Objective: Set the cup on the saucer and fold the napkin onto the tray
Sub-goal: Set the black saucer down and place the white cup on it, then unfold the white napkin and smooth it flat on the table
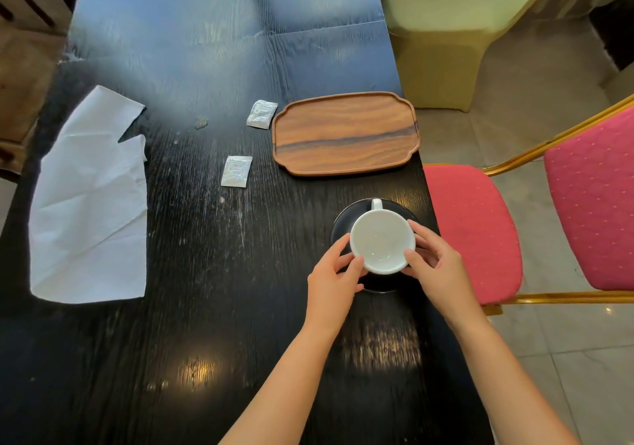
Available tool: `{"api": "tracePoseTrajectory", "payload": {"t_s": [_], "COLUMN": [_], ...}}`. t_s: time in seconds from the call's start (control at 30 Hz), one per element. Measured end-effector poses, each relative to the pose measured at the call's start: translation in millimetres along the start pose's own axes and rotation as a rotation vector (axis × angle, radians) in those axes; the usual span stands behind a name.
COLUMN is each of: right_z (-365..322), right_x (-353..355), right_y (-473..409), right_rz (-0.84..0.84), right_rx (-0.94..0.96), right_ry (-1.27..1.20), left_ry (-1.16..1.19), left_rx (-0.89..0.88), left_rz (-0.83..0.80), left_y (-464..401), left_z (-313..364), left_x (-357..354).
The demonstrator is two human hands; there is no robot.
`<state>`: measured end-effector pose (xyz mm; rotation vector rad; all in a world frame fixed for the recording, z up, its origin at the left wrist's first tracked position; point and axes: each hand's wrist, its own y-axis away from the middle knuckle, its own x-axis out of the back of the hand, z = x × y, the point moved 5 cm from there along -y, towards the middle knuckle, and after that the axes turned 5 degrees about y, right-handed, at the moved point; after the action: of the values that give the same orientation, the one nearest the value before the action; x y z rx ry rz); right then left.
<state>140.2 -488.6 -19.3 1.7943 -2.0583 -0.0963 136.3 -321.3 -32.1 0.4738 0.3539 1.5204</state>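
Note:
A white cup [381, 242], empty and with its handle pointing away from me, sits over a dark saucer [343, 225] near the table's right edge. My left hand [334, 281] grips the cup's left side with thumb and fingers. My right hand [437, 268] holds its right side the same way. I cannot tell whether the cup rests on the saucer or hovers just above it. A wooden tray [346, 134] with nothing on it lies further back on the right. A crumpled white napkin [91, 204] lies spread out at the far left of the table.
Two small white sachets [261, 114] [236, 171] lie on the black table [206, 273] left of the tray. A pink chair with a gold frame [480, 231] stands close to the table's right edge. A yellow-covered chair [442, 32] stands further back.

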Motion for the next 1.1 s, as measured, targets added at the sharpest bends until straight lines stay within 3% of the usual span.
{"api": "tracePoseTrajectory", "payload": {"t_s": [0.1,0.2,0.3,0.53,0.73,0.97,1.1], "right_z": [3,-5,-39,-108,-146,-146,-138], "right_x": [2,13,15,-77,-171,-275,-339], "right_y": [-1,2,13,41,72,95,103], "right_rz": [0.014,0.158,0.296,0.039,-0.142,-0.297,-0.370], "right_rx": [-0.037,-0.069,0.104,0.526,0.778,0.817,0.701], "right_ry": [0.060,0.184,0.443,0.868,1.016,1.169,1.231], "left_ry": [-0.035,-0.111,-0.245,-0.877,-1.077,-1.114,-1.118], "left_rx": [0.022,0.000,-0.087,-0.334,-0.369,-0.218,-0.130], "left_rz": [0.009,0.045,0.082,0.192,0.348,0.497,0.422], "left_y": [1,5,13,47,81,104,99], "left_z": [2,10,28,70,70,37,11], "left_x": [1,11,30,106,204,319,376]}}
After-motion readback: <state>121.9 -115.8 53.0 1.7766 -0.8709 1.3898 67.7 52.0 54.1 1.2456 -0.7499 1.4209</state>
